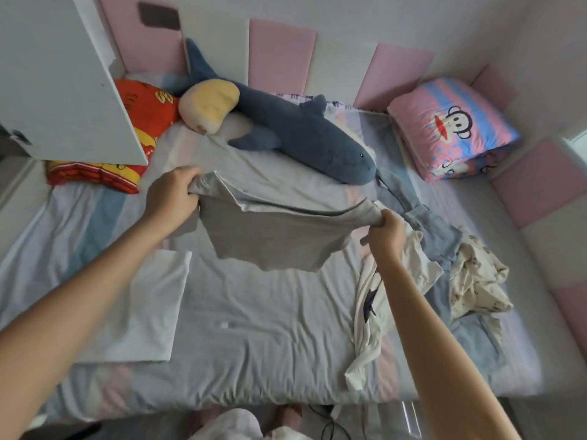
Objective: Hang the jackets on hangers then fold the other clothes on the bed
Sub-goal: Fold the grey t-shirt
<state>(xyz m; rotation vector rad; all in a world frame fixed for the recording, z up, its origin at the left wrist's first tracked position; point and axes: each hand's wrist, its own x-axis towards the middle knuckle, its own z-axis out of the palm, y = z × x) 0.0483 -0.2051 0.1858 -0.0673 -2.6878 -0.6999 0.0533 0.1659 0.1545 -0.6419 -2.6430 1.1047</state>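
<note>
A grey garment (270, 236) hangs doubled over above the middle of the bed (254, 328), stretched between both hands. My left hand (173, 196) grips its left end and my right hand (386, 231) grips its right end. A folded white garment (139, 306) lies flat on the bed at the left. A heap of unfolded clothes lies at the right: a cream shirt with a dark print (371, 312), a light blue garment (444, 236) and a cream patterned piece (476, 281).
A blue plush shark (286, 128) and a round yellow cushion (208, 106) lie across the head of the bed. A red pillow (146, 115) sits at the far left, a folded pink quilt (451, 128) at the far right. A white cupboard door (60, 81) juts in at upper left.
</note>
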